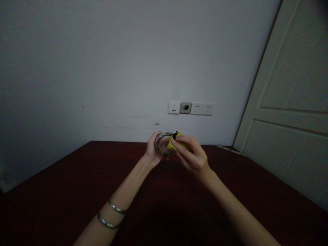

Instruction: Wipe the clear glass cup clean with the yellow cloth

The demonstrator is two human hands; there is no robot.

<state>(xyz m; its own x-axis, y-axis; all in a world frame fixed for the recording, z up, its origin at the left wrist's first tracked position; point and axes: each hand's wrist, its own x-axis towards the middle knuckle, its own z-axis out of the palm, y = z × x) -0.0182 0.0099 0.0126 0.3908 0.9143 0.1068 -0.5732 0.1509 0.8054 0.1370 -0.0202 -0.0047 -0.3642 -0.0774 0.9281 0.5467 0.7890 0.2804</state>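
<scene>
My left hand (152, 150) is wrapped round a clear glass (162, 145), held tilted above the dark red table (64, 191) with its mouth turned toward me. My right hand (192, 156) pinches a yellow cloth (174, 141) with a small black part at its top, and presses it against the glass's rim. Both hands meet in the air near the table's far edge. Two silver bracelets (111, 214) sit on my left forearm.
A white wall stands behind the table, with a row of sockets (191, 108) on it. A pale panelled door (289, 102) is at the right. A thin light strip (230, 149) lies on the table's far right corner.
</scene>
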